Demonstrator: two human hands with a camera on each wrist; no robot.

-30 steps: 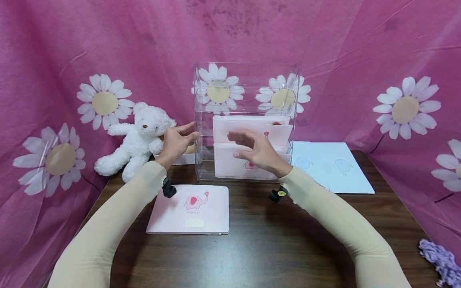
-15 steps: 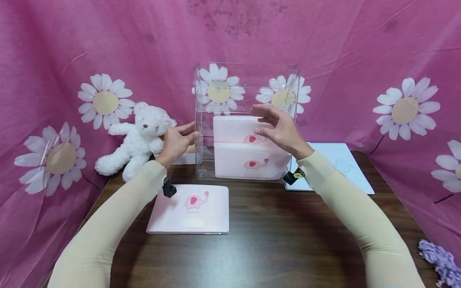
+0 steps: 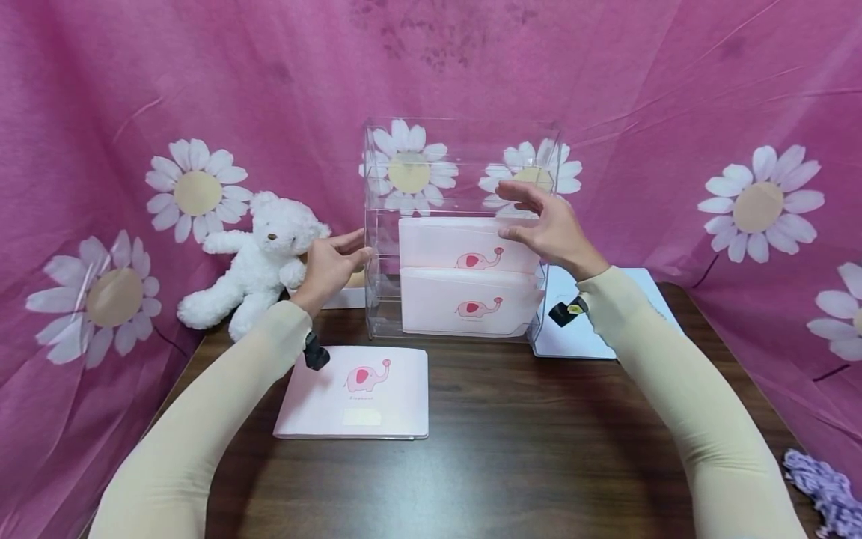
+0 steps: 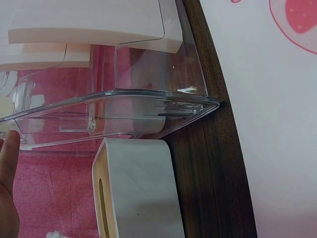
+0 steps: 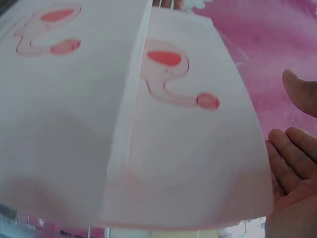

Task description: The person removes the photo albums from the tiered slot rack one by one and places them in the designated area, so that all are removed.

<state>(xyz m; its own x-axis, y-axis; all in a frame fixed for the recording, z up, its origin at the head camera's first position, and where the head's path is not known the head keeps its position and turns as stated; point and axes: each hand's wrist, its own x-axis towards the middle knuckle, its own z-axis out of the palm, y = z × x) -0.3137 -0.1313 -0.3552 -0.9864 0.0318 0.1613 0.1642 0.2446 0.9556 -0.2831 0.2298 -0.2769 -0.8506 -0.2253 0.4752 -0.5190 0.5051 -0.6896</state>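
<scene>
A clear tiered rack point(image 3: 387, 311) stands at the back of the table. Two pink elephant booklets show upright in it, an upper one point(image 3: 438, 239) and a lower one point(image 3: 431, 303). My left hand point(image 3: 330, 266) touches the rack's left side with its fingertips; in the left wrist view a finger point(image 4: 10, 153) meets the clear side panel. At the upper booklet's top right corner is my right hand point(image 3: 555, 232), thumb and fingers spread apart. The right wrist view has its fingers point(image 5: 292, 153) beside the booklet's edge, gripping nothing.
Another pink elephant booklet point(image 3: 357, 393) lies flat at the front left. Pale blue booklets point(image 3: 572, 340) lie right of the rack, partly behind the right arm. A white teddy bear point(image 3: 266, 254) and a white box point(image 4: 143, 188) stand left of it. Purple yarn point(image 3: 821, 483) lies far right.
My right hand has moved right and up, from in front of the booklets to the upper one's right corner. The upper booklet, tilted before, now sits lower and straighter. The left hand stayed put.
</scene>
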